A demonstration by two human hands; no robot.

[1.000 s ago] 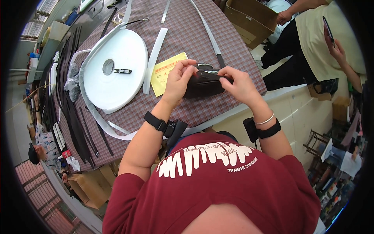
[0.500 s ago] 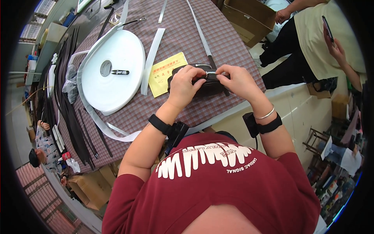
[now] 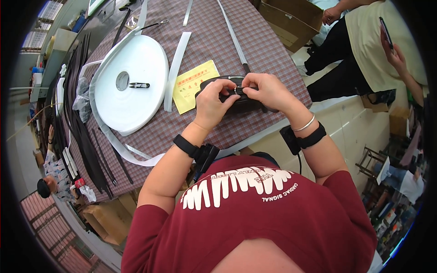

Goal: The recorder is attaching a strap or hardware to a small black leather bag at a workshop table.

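Observation:
A black bundle (image 3: 246, 107) with a line of silver zipper teeth (image 3: 236, 77) along its far side lies near the table's right edge. Over it, my left hand (image 3: 213, 103) pinches black zipper tape between thumb and fingers. My right hand (image 3: 268, 90) is closed on the same tape, close to the left fingertips. A tiny shiny metal piece (image 3: 236, 90) shows between the two hands; its exact kind is too small to make out. The fingers partly cover the tape. A yellow printed slip (image 3: 187, 98) lies just left of the bundle.
A big white reel (image 3: 141, 100) carries small black thread snips (image 3: 139, 85) on the checked tablecloth (image 3: 214, 45). Pale strips (image 3: 177, 68) and dark strips (image 3: 86, 150) lie around it. A person (image 3: 364, 50) with a phone stands by a cardboard box (image 3: 291, 22); another person sits far left.
My right hand has shifted left, closer to my left hand, and the silver teeth between the fingers are now mostly covered. The person at far left has moved slightly.

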